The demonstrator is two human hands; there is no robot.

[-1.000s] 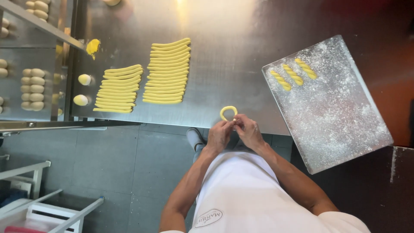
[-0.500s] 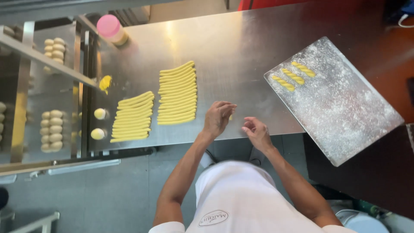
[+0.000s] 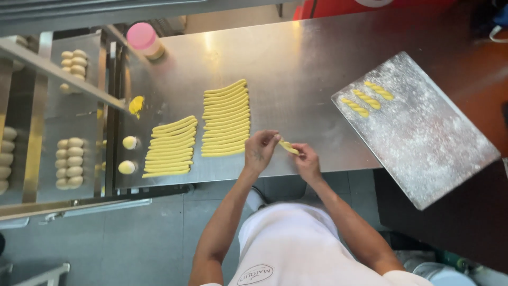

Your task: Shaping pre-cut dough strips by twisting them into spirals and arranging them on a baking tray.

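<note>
Far to your left, trays of pale dough balls (image 3: 70, 163) sit on a lower rack beside the steel desk (image 3: 296, 58). On the desk itself, going rightward, you have two small dough balls (image 3: 128, 154), a shorter row of yellow dough ropes (image 3: 169, 146), then a longer row of dough ropes (image 3: 226, 118), all lying side by side and touching their neighbours.

Your left hand (image 3: 261, 149) and right hand (image 3: 306, 161) meet just above the near edge of the desk, each pinched shut on one end of a short twisted dough strip (image 3: 289, 147), which hangs between them, clear of the steel.

Judge that strip as light, soft and easily stretched: it will likely sag, thin out or tear if pulled, and may stick to warm fingers. Hold it by the ends, lightly, as you do now, and support the middle when setting it down.

To your right, the floured baking tray (image 3: 423, 137) lies askew, overhanging the desk's near edge, with two twisted pieces (image 3: 369, 98) at its far corner. Most of its surface is free, and bare steel lies between your hands and it. Mind the overhang and the desk edge right under your wrists.
</note>
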